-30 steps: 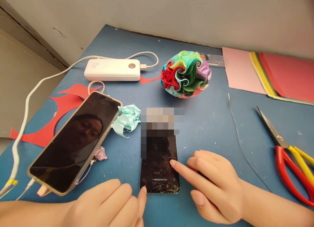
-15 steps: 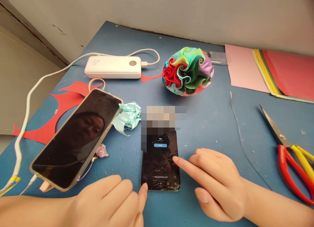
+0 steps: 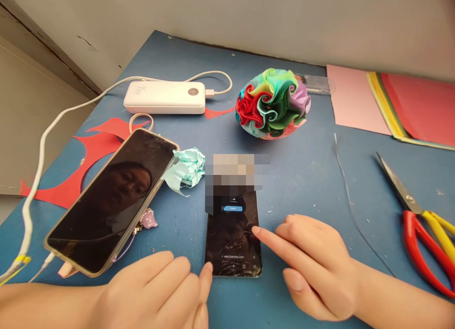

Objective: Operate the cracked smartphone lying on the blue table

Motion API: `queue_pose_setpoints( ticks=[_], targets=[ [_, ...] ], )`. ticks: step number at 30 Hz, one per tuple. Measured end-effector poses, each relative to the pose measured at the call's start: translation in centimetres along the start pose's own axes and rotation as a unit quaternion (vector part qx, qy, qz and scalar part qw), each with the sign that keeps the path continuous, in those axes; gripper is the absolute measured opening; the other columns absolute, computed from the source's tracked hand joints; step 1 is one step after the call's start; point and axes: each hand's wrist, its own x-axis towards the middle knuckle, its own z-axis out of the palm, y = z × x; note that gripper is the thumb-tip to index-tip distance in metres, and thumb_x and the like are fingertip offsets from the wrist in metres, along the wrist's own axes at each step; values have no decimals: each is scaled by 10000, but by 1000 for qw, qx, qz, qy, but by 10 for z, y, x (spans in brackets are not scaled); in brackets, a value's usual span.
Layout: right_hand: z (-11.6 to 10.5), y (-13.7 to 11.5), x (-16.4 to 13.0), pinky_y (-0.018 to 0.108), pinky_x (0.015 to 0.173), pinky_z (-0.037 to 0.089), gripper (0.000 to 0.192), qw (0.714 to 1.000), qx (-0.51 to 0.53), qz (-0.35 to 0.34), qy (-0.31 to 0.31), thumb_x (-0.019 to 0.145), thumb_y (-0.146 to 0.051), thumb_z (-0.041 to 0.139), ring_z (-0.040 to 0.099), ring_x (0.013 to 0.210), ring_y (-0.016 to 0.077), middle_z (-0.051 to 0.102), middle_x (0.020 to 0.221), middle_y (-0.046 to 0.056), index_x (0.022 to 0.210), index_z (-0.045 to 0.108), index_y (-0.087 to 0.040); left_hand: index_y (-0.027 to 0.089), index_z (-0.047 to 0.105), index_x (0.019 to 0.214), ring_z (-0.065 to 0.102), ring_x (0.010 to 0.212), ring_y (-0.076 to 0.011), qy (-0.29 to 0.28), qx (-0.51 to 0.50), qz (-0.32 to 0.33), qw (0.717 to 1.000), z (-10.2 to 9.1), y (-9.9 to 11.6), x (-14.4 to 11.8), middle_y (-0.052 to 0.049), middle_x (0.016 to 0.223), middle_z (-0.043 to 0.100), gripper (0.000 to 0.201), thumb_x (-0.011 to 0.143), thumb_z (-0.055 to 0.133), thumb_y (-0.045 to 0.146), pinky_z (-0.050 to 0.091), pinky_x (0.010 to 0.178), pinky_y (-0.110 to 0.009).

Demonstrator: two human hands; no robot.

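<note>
A dark smartphone with a cracked screen lies flat on the blue table, showing a web page with a blue button and an address bar. Pixelated blocks cover its upper part. My right hand holds nothing; its index finger points out, the tip on the screen's right side, while the other fingers bend. My left hand is mostly curled, with one fingertip at the phone's lower left corner. Left of it lies a second, larger phone in a clear case, its screen dark and reflective, with a cable plugged in.
Crumpled light-blue paper sits between the phones. Behind are a white power bank and a multicoloured curled-paper ball. Red paper scraps lie left. Scissors, a thin wire and coloured sheets lie right.
The page on the phone has shifted slightly upward, and the icon beside the address bar has turned from a round arrow to a cross. Both hands stay nearly in place.
</note>
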Motion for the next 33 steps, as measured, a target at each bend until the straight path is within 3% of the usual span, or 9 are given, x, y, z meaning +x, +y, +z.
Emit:
queue_pose_setpoints(
  ticks=[2, 5, 8, 11, 14, 23, 27, 30, 33],
  targets=[
    [1, 0, 0, 306, 486, 372, 365, 1000, 1, 0, 4, 907, -193, 278, 455, 578, 157, 506, 675, 72, 1135, 502, -16, 59, 645, 876, 551, 563, -168, -18, 23, -15, 999, -1, -9, 7, -22, 589, 578, 189, 802, 472, 36, 405, 509, -332],
    [2, 2, 1, 305, 486, 371, 360, 1000, 10, -3, 7, 879, -172, 312, 459, 593, 160, 512, 703, 91, 1134, 501, -2, -19, 559, 1130, 484, 447, -139, -30, 52, -49, 997, 1, -23, 21, -6, 549, 527, 341, 849, 443, 137, 356, 417, -305],
    [3, 3, 1, 308, 494, 383, 358, 1000, 15, -1, 9, 855, -149, 352, 469, 620, 167, 522, 736, 105, 1144, 495, 5, -7, 455, 1257, 418, 364, -123, -93, 71, -151, 981, 4, -27, 32, 49, 468, 440, 444, 845, 384, 140, 305, 369, -282],
    [2, 3, 1, 311, 510, 396, 347, 1000, 17, 8, 13, 844, -138, 381, 475, 640, 168, 526, 747, 102, 1144, 496, -6, -3, 370, 1318, 373, 319, -124, -149, 91, -152, 973, 5, -22, 38, 71, 424, 390, 523, 808, 330, 111, 248, 353, -271],
    [1, 3, 0, 309, 504, 399, 333, 1000, 16, -3, 17, 847, -143, 374, 479, 634, 168, 521, 713, 87, 1126, 504, -16, -6, 361, 1318, 357, 307, -121, -174, 102, -132, 971, 3, -18, 39, 73, 413, 376, 545, 785, 307, 92, 218, 353, -265],
    [2, 1, -2, 294, 458, 372, 330, 1000, -1, -25, 17, 801, -125, 435, 439, 572, 152, 522, 646, 56, 1099, 521, -13, 77, 481, 1267, 333, 318, -128, -176, 117, -165, 963, -5, -19, 35, 84, 408, 300, 495, 797, 335, 134, 242, 358, -275],
    [1, 0, -2, 294, 449, 351, 327, 999, 10, -37, 20, 766, -89, 456, 456, 555, 155, 530, 607, 61, 1065, 541, 14, 112, 569, 1157, 401, 380, -115, -128, 71, -136, 980, -10, -18, 23, 69, 462, 407, 392, 811, 383, 106, 323, 419, -283],
    [0, -1, -4, 299, 447, 337, 336, 998, 17, -58, 28, 737, -68, 466, 467, 541, 159, 529, 573, 57, 1044, 548, 42, 131, 587, 1087, 521, 505, -113, -78, 13, -73, 994, -19, -11, 11, 39, 557, 536, 321, 816, 424, 76, 394, 517, -285],
    [0, -4, -4, 300, 434, 296, 332, 995, 28, -96, 21, 742, -99, 472, 447, 513, 153, 517, 555, 38, 1027, 568, 41, 146, 600, 1011, 584, 615, -134, -91, 0, -47, 995, -28, -4, 4, 16, 627, 598, 293, 817, 404, 49, 422, 569, -297]
  ],
)
